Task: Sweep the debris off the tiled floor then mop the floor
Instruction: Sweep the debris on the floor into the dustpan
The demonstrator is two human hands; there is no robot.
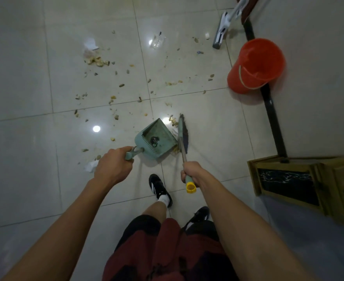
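My left hand (112, 166) grips the handle of a green dustpan (156, 138) that rests on the tiled floor (25, 78), its mouth facing right. My right hand (191, 172) holds the broom (182, 134) by its shaft near the yellow end cap, with the dark bristles touching the floor at the dustpan's open edge. A small dark piece lies inside the pan. Shell-like debris (96, 60) and paper scraps are scattered over the tiles ahead, and some bits lie between the bristles and the pan. A crumpled white tissue (91, 166) sits beside my left hand.
An orange bucket (256, 65) stands at the right by the wall's dark baseboard. A white flat mop (225, 27) leans at the top right. A wooden cabinet (301, 179) juts out at the right. A clear plastic wrapper (156, 41) lies farther ahead. My feet in black shoes are just behind the dustpan.
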